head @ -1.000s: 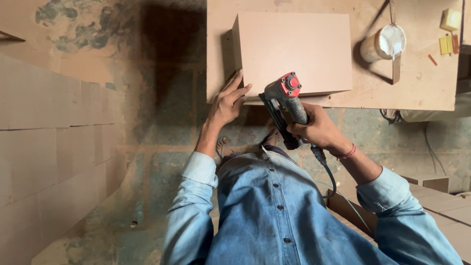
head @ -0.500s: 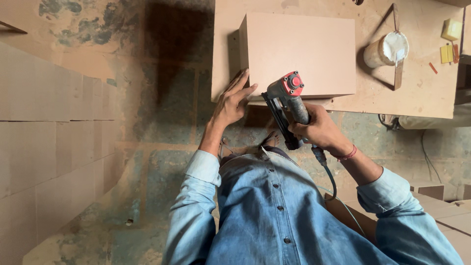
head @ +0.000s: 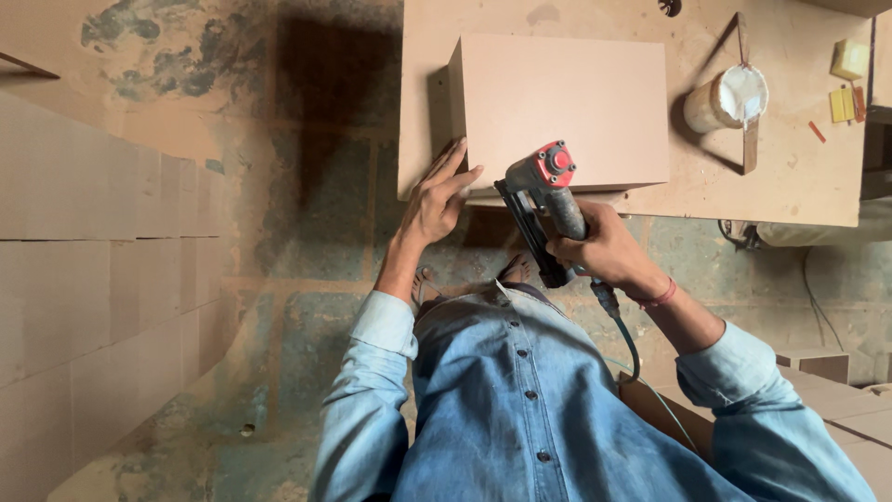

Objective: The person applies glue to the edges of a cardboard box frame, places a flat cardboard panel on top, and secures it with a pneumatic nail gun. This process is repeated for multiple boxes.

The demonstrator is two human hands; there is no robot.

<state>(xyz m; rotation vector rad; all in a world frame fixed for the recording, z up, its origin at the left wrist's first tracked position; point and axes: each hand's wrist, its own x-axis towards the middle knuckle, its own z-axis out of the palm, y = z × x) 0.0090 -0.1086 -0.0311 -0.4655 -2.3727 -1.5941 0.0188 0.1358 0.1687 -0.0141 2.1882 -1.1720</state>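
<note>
The fibreboard box [head: 562,107] sits at the bench [head: 771,200] near edge. The left hand [head: 435,200], fingers spread, presses flat on its corner. The right hand [head: 599,246] has its grip closed around a red-capped nail gun [head: 544,200], whose nose is hidden against the box's edge. A white-topped tub [head: 729,100] stands well apart.

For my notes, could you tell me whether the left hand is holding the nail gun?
No, the right hand holds the nail gun; the left hand steadies the fibreboard box.

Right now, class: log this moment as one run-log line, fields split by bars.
left hand: flat on box corner | right hand: grip on nail gun, nose at box edge | bench: glue tub
</note>
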